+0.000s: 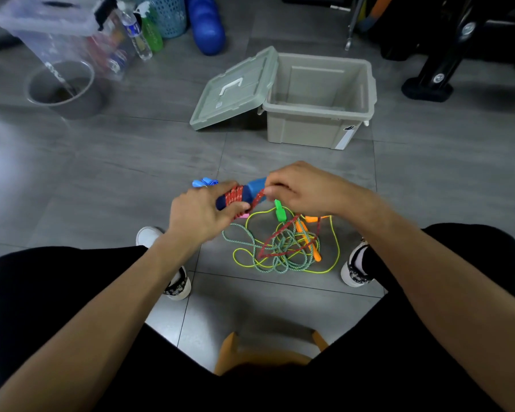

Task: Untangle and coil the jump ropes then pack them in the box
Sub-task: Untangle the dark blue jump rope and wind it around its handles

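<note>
Left hand (201,217) grip: wraps blue handles (252,190). Right hand (302,188) grip: pinches red rope (275,248). Wind turns tight; draw slack gently from tangle.

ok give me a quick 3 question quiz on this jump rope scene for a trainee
1. True or false: the grey box already holds a coiled rope.
2. What is the left hand gripping? A) a green handle B) blue handles wound with red rope C) the box lid
3. Fill in: the lid leans against the box's ____ side, as the camera sees it.

Key
1. False: what shows of the inside is bare, and the tangled ropes lie on the floor between the shoes.
2. B; the right hand pinches the red rope beside them.
3. left
</note>
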A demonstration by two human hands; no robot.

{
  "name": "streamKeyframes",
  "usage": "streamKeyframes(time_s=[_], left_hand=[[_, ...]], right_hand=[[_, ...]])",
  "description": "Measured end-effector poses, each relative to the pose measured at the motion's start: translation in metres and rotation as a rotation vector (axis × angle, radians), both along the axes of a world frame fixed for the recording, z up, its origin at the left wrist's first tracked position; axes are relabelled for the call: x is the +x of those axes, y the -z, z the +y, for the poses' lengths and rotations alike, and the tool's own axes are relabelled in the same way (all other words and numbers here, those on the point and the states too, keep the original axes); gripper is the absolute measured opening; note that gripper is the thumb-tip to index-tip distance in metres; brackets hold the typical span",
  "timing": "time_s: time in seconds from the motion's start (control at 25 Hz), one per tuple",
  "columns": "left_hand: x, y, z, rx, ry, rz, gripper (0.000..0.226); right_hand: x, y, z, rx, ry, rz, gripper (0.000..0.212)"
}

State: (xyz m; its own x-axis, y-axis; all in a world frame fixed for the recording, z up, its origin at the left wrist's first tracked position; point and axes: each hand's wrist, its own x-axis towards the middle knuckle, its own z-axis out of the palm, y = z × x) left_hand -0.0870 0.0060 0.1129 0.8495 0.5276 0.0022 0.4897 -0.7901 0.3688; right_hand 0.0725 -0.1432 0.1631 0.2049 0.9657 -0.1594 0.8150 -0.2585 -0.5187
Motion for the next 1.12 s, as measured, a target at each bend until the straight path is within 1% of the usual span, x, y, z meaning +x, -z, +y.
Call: streamKeyframes(time_s=[0.08, 0.12, 0.2, 0.32, 0.36, 0.44, 0.48, 0.52, 0.56, 0.6, 0.68, 0.72, 0.8, 0.88, 0.96, 1.0, 1.04, 1.08, 1.12], left_hand=[[0.001, 0.007, -0.009, 0.104, 0.178, -0.053, 0.064], [0.001, 0.009, -0.014, 0.138, 0.217, -0.068, 0.068], [0.003, 0.006, -0.024, 0.140, 0.194, -0.069, 0.067], [0.007, -0.002, -0.023, 0.067, 0.031, 0.020, 0.055], [0.007, -0.004, -0.022, 0.072, 0.015, 0.035, 0.053], [0.005, -0.006, -0.021, 0.114, 0.058, 0.019, 0.056], [0.002, -0.009, -0.019, 0.110, 0.086, 0.005, 0.059], [-0.001, -0.010, -0.015, 0.065, 0.104, 0.005, 0.059], [-0.005, -0.012, -0.009, -0.032, 0.121, 0.006, 0.057], [-0.009, -0.012, -0.002, -0.181, 0.146, -0.005, 0.052], [-0.015, -0.014, 0.007, -0.591, 0.180, -0.071, 0.040], [-0.017, -0.014, 0.010, -0.776, 0.163, -0.141, 0.038], [-0.018, -0.009, 0.015, -0.989, 0.053, -0.281, 0.039], [-0.016, -0.004, 0.017, -1.121, -0.092, -0.373, 0.045], [-0.012, -0.007, 0.014, -1.271, -0.243, -0.418, 0.052], [-0.009, -0.012, 0.011, -1.325, -0.327, -0.447, 0.046], [-0.005, -0.018, 0.008, -1.356, -0.403, -0.474, 0.034], [-0.002, -0.022, 0.006, -1.334, -0.479, -0.497, 0.024], [0.002, -0.028, 0.004, -1.286, -0.538, -0.509, 0.021]], right_hand=[[0.005, 0.002, 0.001, 0.018, 0.009, -0.015, 0.022], [0.005, 0.004, 0.003, 0.015, 0.001, -0.009, 0.022], [0.003, 0.007, 0.006, 0.014, -0.007, 0.006, 0.024], [0.004, 0.009, 0.009, 0.044, 0.021, 0.017, 0.026], [0.006, 0.009, 0.009, 0.053, 0.021, 0.001, 0.024], [0.012, 0.008, 0.008, 0.054, 0.035, -0.023, 0.023], [0.016, 0.006, 0.006, 0.047, 0.059, -0.017, 0.025], [0.021, 0.006, 0.004, 0.041, 0.091, 0.003, 0.028], [0.027, 0.007, 0.002, 0.039, 0.121, 0.033, 0.030], [0.032, 0.009, 0.000, 0.039, 0.141, 0.065, 0.031], [0.036, 0.019, -0.002, 0.038, 0.152, 0.096, 0.027], [0.035, 0.025, -0.003, 0.031, 0.163, 0.104, 0.024], [0.032, 0.036, -0.002, 0.039, 0.196, 0.116, 0.018], [0.026, 0.046, -0.001, 0.059, 0.182, 0.094, 0.012], [0.014, 0.054, 0.002, 0.058, 0.140, 0.072, 0.013], [0.006, 0.056, 0.004, 0.044, 0.130, 0.101, 0.014], [-0.005, 0.056, 0.005, 0.029, 0.141, 0.171, 0.014], [-0.015, 0.055, 0.006, 0.015, 0.154, 0.259, 0.013], [-0.022, 0.054, 0.005, -0.002, 0.154, 0.312, 0.012]])
